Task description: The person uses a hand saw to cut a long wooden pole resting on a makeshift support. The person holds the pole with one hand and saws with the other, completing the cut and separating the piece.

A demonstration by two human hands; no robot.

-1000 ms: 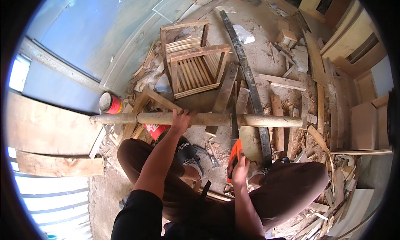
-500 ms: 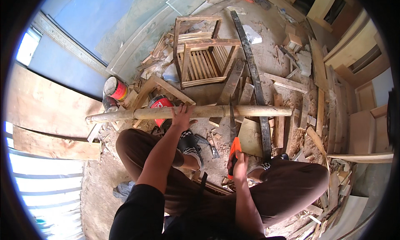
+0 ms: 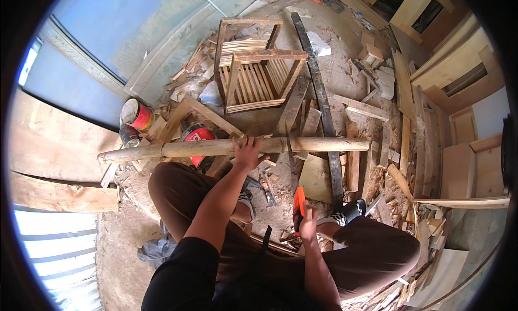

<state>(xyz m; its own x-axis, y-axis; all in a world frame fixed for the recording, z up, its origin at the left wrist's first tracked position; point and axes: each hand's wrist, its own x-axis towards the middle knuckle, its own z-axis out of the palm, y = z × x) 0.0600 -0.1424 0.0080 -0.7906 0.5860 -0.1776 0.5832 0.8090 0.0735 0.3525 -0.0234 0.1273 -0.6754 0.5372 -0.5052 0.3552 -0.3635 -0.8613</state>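
"Head view: what was in hand?"

"Sawing, I judged. The right hand (image 3: 308,223) was closed round one orange-handled saw (image 3: 300,196) at five o'clock, its blade crossing one bamboo pole (image 3: 208,147) that ran from nine to three."

"And the left hand (image 3: 249,154)?"

"Apart from the right, laid on the pole, fingers spread. The next stroke seemed to call for steady pressure there."

"Other counts?"

"One slatted frame (image 3: 268,55) at twelve; at least two red cans (image 3: 142,119) between nine and ten."

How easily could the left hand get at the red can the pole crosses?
Probably yes, fairly easily: the left hand rests on the pole near the red can, whose upper part shows uncovered. The pole crosses its middle, partly blocking the way.
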